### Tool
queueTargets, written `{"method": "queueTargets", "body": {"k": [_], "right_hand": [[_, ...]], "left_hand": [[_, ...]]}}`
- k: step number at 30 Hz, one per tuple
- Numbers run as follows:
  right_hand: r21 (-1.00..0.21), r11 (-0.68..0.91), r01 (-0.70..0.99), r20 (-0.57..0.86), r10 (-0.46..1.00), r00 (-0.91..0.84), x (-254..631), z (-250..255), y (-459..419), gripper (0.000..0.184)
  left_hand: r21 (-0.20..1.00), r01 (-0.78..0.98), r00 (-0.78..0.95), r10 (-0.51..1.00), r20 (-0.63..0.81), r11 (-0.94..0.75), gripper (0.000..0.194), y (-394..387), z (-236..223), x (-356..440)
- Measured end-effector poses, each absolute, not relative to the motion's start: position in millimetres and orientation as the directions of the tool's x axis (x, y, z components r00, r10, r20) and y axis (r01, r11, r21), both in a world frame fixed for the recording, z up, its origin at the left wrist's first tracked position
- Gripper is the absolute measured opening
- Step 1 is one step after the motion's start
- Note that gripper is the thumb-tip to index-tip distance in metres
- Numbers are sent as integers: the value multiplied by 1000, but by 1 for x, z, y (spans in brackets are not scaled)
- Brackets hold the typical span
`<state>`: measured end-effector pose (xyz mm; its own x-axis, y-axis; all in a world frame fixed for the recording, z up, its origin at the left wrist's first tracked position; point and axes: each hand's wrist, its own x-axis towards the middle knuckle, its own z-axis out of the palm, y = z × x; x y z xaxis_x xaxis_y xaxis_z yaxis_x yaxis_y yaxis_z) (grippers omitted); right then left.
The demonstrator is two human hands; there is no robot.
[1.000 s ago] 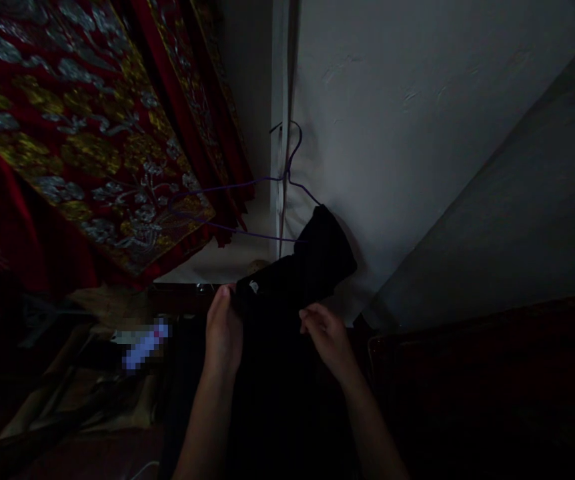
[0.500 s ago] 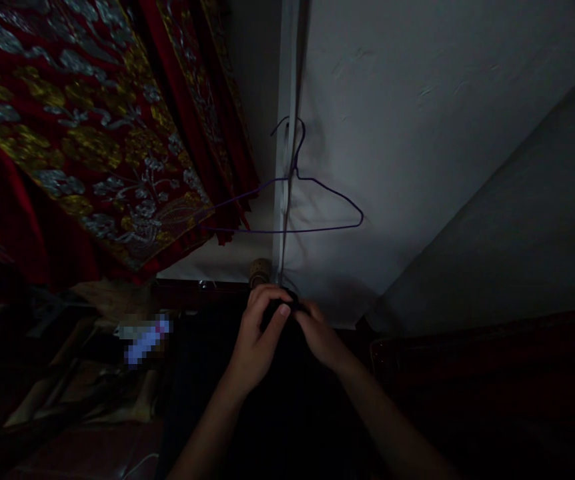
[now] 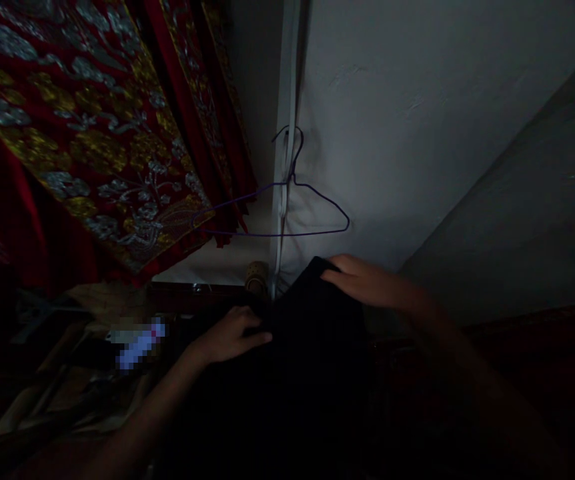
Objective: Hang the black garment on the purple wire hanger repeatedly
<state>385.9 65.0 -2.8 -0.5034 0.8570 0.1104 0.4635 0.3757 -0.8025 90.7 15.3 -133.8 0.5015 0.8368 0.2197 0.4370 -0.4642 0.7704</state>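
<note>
A black garment [image 3: 312, 347] hangs spread below my two hands; in the dark its kind cannot be made out. My right hand [image 3: 360, 277] pinches its upper right edge, raised toward the wall. My left hand [image 3: 232, 333] grips the cloth lower down at the left, thumb lying across the fabric and fingertips partly hidden. Above both hands a thin purple wire hanger [image 3: 312, 234] hangs by its hook at a pale vertical strip [image 3: 287, 80], with nothing on it and neither hand touching it.
Red cloth with gold and silver embroidery [image 3: 100, 150] hangs at upper left, overlapping the hanger's left end. A pale wall [image 3: 392, 127] stands behind. A tan, perforated object [image 3: 256, 275] sits below the hanger. Dim wooden furniture and a blurred-out bluish item [image 3: 140, 345] are at lower left.
My hands were close together at the cloth's top; now they are apart, the right up and rightward with the garment's edge, the left down and leftward. The garment is spread wider.
</note>
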Motion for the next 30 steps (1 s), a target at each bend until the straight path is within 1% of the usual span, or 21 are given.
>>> {"method": "queueTargets", "body": {"k": [1, 3, 5, 6, 8, 10, 11, 13, 15, 17, 19, 20, 23, 25, 27, 28, 30], "right_hand": [[-761, 458, 458, 190, 834, -518, 387, -1, 73, 15], [-699, 560, 444, 344, 808, -478, 386, -3, 91, 21], [-687, 583, 432, 469, 811, -349, 379, -12, 112, 28], [-704, 571, 422, 499, 820, -279, 374, -19, 123, 29], [-772, 498, 395, 466, 866, -180, 362, -36, 145, 32], [-836, 397, 379, 370, 918, -145, 351, -54, 162, 44], [-853, 358, 380, 327, 934, -144, 346, -61, 168, 50], [-861, 331, 386, 296, 943, -150, 344, -72, 173, 58], [-858, 336, 389, 309, 942, -132, 352, -77, 168, 61], [-840, 360, 406, 347, 932, -109, 366, -77, 155, 61], [-801, 403, 443, 402, 910, -102, 382, -71, 140, 58], [-775, 425, 467, 429, 897, -105, 389, -67, 132, 56], [-711, 455, 537, 469, 875, -120, 406, -53, 114, 50], [-676, 461, 575, 483, 866, -128, 411, -44, 107, 48], [-644, 478, 597, 503, 853, -139, 415, -38, 102, 46], [-631, 491, 600, 516, 844, -147, 415, -36, 100, 44], [-620, 514, 592, 530, 831, -167, 415, -34, 96, 40]], "left_hand": [[771, 463, 438, 869, 230, -437, 16, 21, -132, 81], [830, 445, 322, 925, 204, -337, 17, 29, -126, 65], [900, 384, 277, 956, 98, -204, 16, 30, -117, 55], [926, 351, 277, 960, 35, -135, 18, 28, -110, 54], [961, 275, 293, 954, -58, -25, 25, 19, -97, 56], [979, 203, 323, 942, -92, 26, 31, 7, -84, 61], [980, 194, 349, 932, -98, 30, 31, 2, -80, 62], [959, 282, 402, 908, -114, -4, 30, -4, -78, 60], [904, 426, 362, 924, -123, -46, 28, -4, -84, 51], [860, 507, 216, 974, -68, -53, 26, 1, -95, 38], [847, 528, 67, 997, 34, -65, 26, 11, -102, 27], [838, 538, 27, 995, 93, -93, 25, 18, -102, 23], [799, 563, -21, 963, 269, -211, 18, 40, -85, 18], [823, 509, -51, 946, 321, -252, 13, 55, -64, 19], [862, 417, -87, 932, 352, -287, 12, 66, -41, 23], [867, 385, -93, 921, 379, -318, 11, 69, -30, 26], [832, 374, -62, 884, 463, -410, 11, 72, -10, 36]]}}
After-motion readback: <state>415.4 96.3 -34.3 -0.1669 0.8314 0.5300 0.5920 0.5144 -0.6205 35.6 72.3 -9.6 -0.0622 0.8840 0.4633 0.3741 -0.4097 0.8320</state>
